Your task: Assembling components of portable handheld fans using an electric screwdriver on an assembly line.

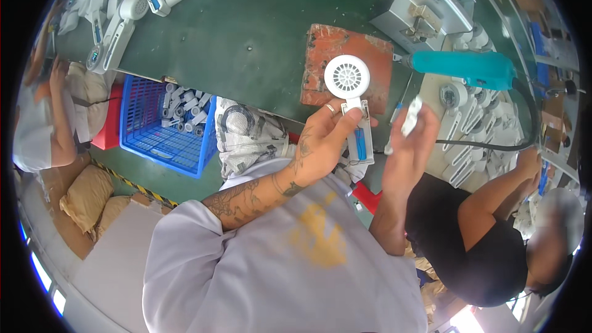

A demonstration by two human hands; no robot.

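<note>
My left hand (324,132) grips a white handheld fan (346,77) by the neck, thumb on top. Its round grille head lies over a worn red-orange block (316,55). The fan's handle is uncovered, and a blue battery cell (361,143) shows inside it, toward my body. Just to the right, my right hand (407,157) is raised with a small white plastic piece (411,117) between its fingers. That piece looks like a slim molded part; its exact kind is unclear.
A teal electric screwdriver (462,69) with a black cable lies right of the block. Behind it stands a grey machine (425,6). White fan parts (465,123) fill the right side; more fans (132,9) pile far left. A blue crate (166,142) holds small parts. Co-workers sit both sides.
</note>
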